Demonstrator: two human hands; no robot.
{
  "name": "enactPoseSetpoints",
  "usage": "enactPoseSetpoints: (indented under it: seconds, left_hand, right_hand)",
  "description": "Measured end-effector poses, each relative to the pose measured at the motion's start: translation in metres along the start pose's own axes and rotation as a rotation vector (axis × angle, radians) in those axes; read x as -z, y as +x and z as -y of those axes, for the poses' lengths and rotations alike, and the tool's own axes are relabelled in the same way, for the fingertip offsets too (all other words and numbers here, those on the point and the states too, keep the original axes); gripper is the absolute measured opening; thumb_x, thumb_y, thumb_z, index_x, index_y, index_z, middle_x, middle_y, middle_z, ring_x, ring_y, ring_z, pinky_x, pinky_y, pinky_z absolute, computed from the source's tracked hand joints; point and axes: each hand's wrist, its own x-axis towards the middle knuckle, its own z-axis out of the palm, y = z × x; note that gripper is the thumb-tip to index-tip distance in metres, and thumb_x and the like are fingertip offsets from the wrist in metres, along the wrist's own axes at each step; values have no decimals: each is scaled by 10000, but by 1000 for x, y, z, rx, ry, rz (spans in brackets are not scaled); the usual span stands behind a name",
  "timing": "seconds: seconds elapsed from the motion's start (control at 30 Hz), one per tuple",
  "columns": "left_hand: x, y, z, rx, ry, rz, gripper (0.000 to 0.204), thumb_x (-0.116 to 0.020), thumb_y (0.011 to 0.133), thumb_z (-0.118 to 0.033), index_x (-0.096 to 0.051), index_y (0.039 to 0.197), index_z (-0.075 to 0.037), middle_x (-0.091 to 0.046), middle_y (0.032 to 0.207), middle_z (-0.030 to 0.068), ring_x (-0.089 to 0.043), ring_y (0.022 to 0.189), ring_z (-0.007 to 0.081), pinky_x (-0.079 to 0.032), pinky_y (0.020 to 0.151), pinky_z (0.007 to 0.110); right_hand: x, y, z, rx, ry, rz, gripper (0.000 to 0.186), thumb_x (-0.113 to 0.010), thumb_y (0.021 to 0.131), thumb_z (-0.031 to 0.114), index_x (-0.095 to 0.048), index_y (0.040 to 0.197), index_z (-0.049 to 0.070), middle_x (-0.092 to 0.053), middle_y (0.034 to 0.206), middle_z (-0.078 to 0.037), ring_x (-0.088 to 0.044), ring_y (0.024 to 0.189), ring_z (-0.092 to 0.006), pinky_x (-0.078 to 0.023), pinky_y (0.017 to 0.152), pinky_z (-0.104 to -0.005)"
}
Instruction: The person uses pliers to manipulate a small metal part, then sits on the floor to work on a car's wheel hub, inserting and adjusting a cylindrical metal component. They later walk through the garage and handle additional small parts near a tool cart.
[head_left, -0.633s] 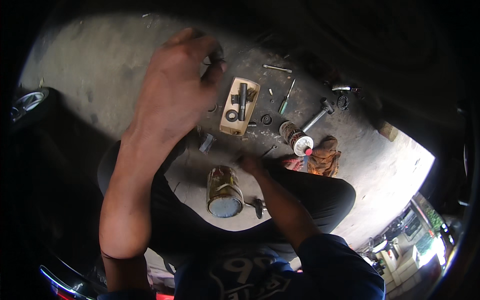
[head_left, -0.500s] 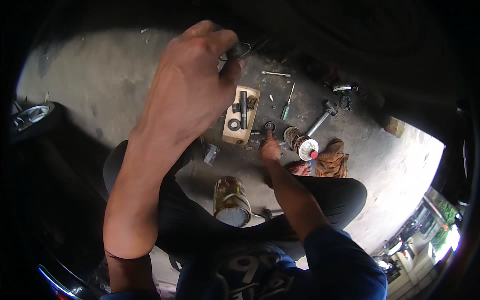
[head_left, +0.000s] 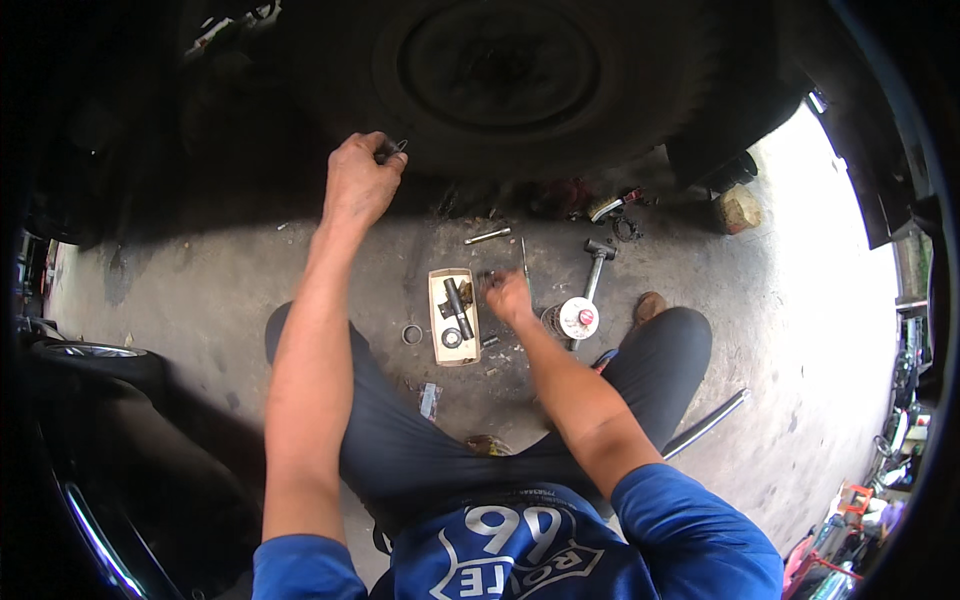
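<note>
Left hand [head_left: 360, 182] raised, fingers pinched on a small thin loop [head_left: 401, 147], up well apart from the cream tray [head_left: 455, 358] on the floor [head_left: 220, 320], which carries a dark tube [head_left: 459, 310] and a round part [head_left: 452, 338]. Right hand [head_left: 509, 297] low, just right of tray; blurred, can't tell if its fingers are open or gripping.

The person's head has tipped up, bringing a dark round disc [head_left: 500, 65] into view overhead. The left hand [head_left: 366, 178] has drawn away from the face toward it. The right hand [head_left: 508, 293], lately at the floor beside the spray can [head_left: 578, 318], has slid up alongside the cream tray [head_left: 441, 352].
</note>
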Motion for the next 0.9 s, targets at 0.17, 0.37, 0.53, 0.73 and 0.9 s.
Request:
enactPoseSetpoints:
  seconds: [0.17, 0.37, 0.53, 0.73, 0.9]
  left_hand:
    - [8, -37, -15, 46, -139, -27, 299, -740, 858, -238, -732, 1028, 8, -727, 922, 167, -696, 910, 280, -513, 832, 375]
    - [45, -56, -14, -55, -113, -125, 276, -739, 859, -235, -734, 1004, 0, -725, 919, 160, -695, 889, 270, -512, 825, 374]
    - [38, -32, -12, -25, -141, -126, 244, -750, 853, -185, -732, 1000, 8, -718, 960, 155, -702, 883, 278, -525, 807, 367]
    - [16, -21, -33, -245, -187, -74, 180, -744, 834, -107, -718, 965, 14, -691, 975, 163, -689, 887, 317, -531, 797, 377]
    - [17, -38, -38, -235, -202, 25, 155, -741, 823, -78, -716, 939, 21, -699, 970, 157, -691, 897, 317, -529, 810, 382]
  right_hand:
    - [93, 59, 57, -117, 1134, 116, 114, -745, 878, 70, -711, 970, 12, -711, 912, -46, -668, 848, -180, -561, 817, -368]
    - [154, 96, 122, -21, 1542, -140, 528, -772, 843, 18, -525, 1310, 6, -663, 1113, -103, -657, 1045, -234, -557, 958, -397]
    - [150, 188, 144, -39, 1229, -681, 516, -826, 764, 75, -612, 1215, -54, -685, 1188, -116, -662, 1063, -253, -526, 947, -354]
    - [137, 266, 156, -121, 528, -902, 530, -820, 787, 328, -704, 1195, 10, -734, 1183, -134, -696, 1092, -275, -525, 926, -381]
    - [133, 270, 172, 20, 773, -1036, 531, -817, 791, 386, -725, 1169, 24, -749, 1147, -114, -708, 1058, -281, -529, 920, -377]
